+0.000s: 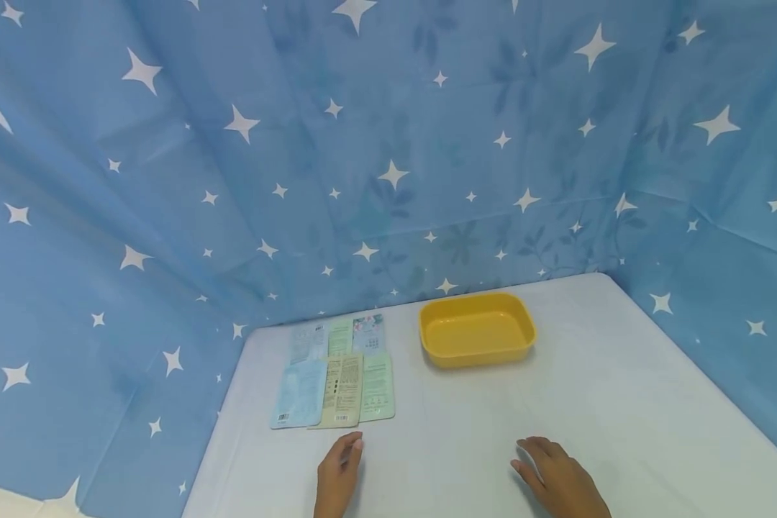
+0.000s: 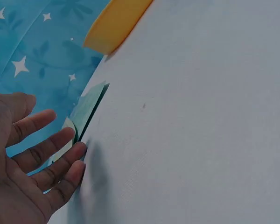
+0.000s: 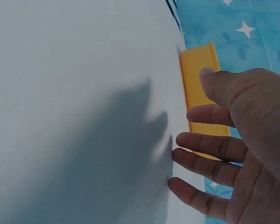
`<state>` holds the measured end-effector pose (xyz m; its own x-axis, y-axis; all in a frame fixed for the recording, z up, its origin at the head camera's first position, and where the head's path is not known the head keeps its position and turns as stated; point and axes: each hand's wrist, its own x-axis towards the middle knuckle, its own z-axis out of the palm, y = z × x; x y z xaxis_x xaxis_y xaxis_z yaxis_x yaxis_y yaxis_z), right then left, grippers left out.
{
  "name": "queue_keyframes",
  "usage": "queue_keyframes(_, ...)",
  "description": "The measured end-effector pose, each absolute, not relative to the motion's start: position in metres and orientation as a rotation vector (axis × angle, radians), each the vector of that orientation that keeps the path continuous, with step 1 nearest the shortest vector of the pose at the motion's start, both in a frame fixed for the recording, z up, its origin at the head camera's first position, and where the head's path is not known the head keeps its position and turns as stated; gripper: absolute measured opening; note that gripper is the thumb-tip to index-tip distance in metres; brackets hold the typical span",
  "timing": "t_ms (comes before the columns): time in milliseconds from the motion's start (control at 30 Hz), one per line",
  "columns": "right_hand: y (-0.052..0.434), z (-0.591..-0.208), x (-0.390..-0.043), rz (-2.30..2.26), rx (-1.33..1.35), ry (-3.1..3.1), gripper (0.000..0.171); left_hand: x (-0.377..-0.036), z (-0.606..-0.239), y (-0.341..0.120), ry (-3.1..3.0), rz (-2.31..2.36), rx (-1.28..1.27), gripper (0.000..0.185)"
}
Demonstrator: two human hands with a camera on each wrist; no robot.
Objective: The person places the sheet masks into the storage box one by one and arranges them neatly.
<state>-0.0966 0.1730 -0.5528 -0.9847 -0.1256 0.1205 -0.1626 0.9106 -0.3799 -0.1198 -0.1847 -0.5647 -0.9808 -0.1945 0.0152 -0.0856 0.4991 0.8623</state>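
My left hand (image 1: 338, 473) is at the near edge of the white table, just below a group of flat printed packets. Its fingers are relaxed and hold nothing, as the left wrist view shows. Nearest to it are a beige packet (image 1: 343, 392) and a light blue packet (image 1: 302, 392), with a green packet (image 1: 377, 388) beside them. Behind lie a second row of packets, one with a floral print (image 1: 368, 334). My right hand (image 1: 560, 478) hovers at the near right with loosely spread fingers and nothing in them. Farther back stands a yellow tray (image 1: 475, 356).
The table (image 1: 453, 446) has a white cover. Blue cloth (image 1: 388, 144) with white stars hangs behind it and along both sides. In the right wrist view, the yellow tray (image 3: 198, 88) shows past the thumb and fingers.
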Motion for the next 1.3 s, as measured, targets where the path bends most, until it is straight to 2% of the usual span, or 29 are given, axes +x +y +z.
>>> queue_keyframes(167,0.174,-0.557,-0.096,0.581,0.259,-2.955,0.029,-0.123,-0.569,-0.198,-2.631,-1.548,0.375,0.041)
queue_keyframes(400,0.175,-0.558,-0.100,0.524,0.267,-3.015,0.027,-0.137,-0.572,-0.214,-2.588,-1.523,0.516,0.025)
queue_keyframes(667,0.175,-0.564,-0.107,0.456,0.295,-2.870,0.024,-0.151,-0.566,-0.230,-2.496,-1.544,0.690,0.024)
queue_keyframes(1000,0.183,-0.565,-0.136,0.890,0.127,-2.883,0.018,-0.160,-0.568,-0.271,-2.325,-1.517,0.857,0.026)
queue_keyframes(1100,0.190,-0.563,-0.152,1.107,0.002,-2.935,0.023,-0.161,-0.572,-0.277,-2.300,-1.520,0.897,0.026)
queue_keyframes(1300,0.204,-0.549,-0.192,1.326,-0.183,-2.863,0.048,-0.159,-0.584,-0.277,-2.343,-1.411,0.912,0.026)
